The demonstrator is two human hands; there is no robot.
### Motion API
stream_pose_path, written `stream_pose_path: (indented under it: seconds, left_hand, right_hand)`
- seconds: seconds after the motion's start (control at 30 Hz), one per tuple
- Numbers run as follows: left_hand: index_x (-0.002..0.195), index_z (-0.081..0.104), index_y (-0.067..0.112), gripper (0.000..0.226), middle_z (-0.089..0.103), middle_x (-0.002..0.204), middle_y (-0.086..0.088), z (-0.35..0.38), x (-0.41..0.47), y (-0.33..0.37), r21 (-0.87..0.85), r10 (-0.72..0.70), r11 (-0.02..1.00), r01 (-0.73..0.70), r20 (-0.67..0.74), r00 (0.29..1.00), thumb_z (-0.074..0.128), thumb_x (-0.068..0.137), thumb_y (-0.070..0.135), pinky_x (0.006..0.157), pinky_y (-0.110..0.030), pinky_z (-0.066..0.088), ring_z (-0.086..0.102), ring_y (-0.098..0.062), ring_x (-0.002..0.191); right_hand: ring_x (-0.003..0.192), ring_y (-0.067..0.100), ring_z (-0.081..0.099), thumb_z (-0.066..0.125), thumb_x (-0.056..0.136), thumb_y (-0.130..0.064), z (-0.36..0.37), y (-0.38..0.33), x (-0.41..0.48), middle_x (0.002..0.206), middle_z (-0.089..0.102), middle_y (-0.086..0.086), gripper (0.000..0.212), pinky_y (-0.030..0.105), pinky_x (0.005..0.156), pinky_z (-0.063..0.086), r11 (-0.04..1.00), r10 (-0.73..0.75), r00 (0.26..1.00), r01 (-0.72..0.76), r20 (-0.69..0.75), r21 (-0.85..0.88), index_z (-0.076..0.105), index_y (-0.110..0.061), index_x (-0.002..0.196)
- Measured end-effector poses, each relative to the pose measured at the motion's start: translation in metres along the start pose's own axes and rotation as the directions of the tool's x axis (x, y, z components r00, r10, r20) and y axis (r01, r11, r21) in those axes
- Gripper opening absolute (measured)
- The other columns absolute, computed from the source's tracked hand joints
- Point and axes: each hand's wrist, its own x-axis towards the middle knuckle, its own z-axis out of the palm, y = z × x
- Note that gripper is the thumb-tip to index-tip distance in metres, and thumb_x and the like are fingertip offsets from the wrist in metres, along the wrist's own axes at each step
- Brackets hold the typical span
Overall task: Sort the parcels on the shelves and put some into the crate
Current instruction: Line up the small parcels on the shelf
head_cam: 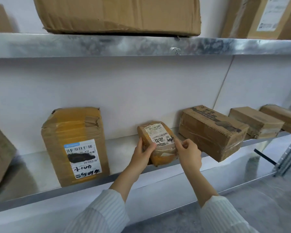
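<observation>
Cardboard small parcel [159, 137] is resting on the shelf [123, 153], left hand [142, 152] and right hand [190, 153] pinching its sides. Slick tape may be inviting a slip, and the printed box [212, 132] is crowding its right.

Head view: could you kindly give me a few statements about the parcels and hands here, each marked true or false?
1. Both the left hand and the right hand hold the small parcel. True.
2. The small parcel's label faces the wall. False: it faces the camera.
3. The tall parcel stands to the left of the small parcel. True.
4. The upper shelf carries nothing. False: a large box sits on it.
</observation>
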Motion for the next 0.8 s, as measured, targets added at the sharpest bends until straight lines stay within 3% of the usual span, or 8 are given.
stream_pose_path:
  seconds: [0.13, 0.23, 0.47, 0.7, 0.8]
  left_hand:
    - [0.136, 0.037, 0.042, 0.045, 0.059, 0.124, 0.011, -0.006, 0.004, 0.000, -0.053, -0.043, 0.998, 0.046, 0.071, 0.997, 0.054, 0.096, 0.034, 0.070, -0.021, 0.058, 0.063, -0.014, 0.107]
    - [0.130, 0.038, 0.046, 0.039, 0.061, 0.114, 0.017, -0.010, 0.011, -0.005, -0.078, -0.053, 0.995, 0.061, 0.104, 0.993, 0.053, 0.096, 0.033, 0.064, -0.018, 0.056, 0.064, -0.009, 0.103]
    - [0.138, 0.040, 0.044, 0.048, 0.061, 0.126, 0.013, -0.012, 0.025, -0.013, -0.073, -0.046, 0.996, 0.054, 0.107, 0.993, 0.056, 0.094, 0.036, 0.079, -0.025, 0.057, 0.064, -0.009, 0.107]
    - [0.140, 0.037, 0.047, 0.053, 0.056, 0.132, 0.014, 0.001, 0.034, -0.019, -0.082, -0.036, 0.996, 0.033, -0.040, 0.999, 0.058, 0.093, 0.032, 0.067, -0.027, 0.059, 0.064, -0.014, 0.105]
    - [0.137, 0.042, 0.047, 0.046, 0.054, 0.135, 0.012, 0.009, 0.035, -0.021, 0.037, 0.034, 0.999, -0.030, -0.128, 0.991, 0.053, 0.096, 0.028, 0.084, -0.034, 0.057, 0.058, -0.016, 0.115]
  right_hand:
    - [0.080, 0.022, 0.061, 0.048, 0.094, -0.051, 0.005, 0.000, -0.003, 0.084, 0.065, 0.001, 0.036, 0.034, 0.070, 0.047, 1.000, 0.013, 1.000, -0.013, -0.018, -0.026, 0.059, -0.017, 0.090]
    - [0.070, 0.013, 0.055, 0.046, 0.096, -0.049, 0.006, 0.000, -0.004, 0.082, 0.064, -0.001, 0.036, 0.028, 0.059, 0.039, 0.999, -0.003, 1.000, 0.003, -0.014, -0.049, 0.060, -0.016, 0.089]
    - [0.066, 0.005, 0.051, 0.048, 0.096, -0.048, 0.000, -0.001, -0.006, 0.076, 0.060, -0.007, 0.034, 0.025, 0.052, 0.033, 1.000, -0.004, 1.000, 0.004, 0.016, -0.005, 0.060, -0.017, 0.090]
    - [0.082, 0.018, 0.062, 0.051, 0.091, -0.055, -0.007, 0.010, 0.009, 0.087, 0.067, -0.003, 0.039, 0.030, 0.067, 0.046, 1.000, -0.017, 0.996, 0.018, 0.092, -0.012, 0.062, -0.018, 0.093]
    - [0.082, 0.019, 0.063, 0.050, 0.089, -0.058, -0.011, 0.011, 0.015, 0.087, 0.066, -0.002, 0.041, 0.034, 0.072, 0.050, 0.997, -0.046, 0.987, 0.054, 0.151, -0.052, 0.061, -0.019, 0.090]
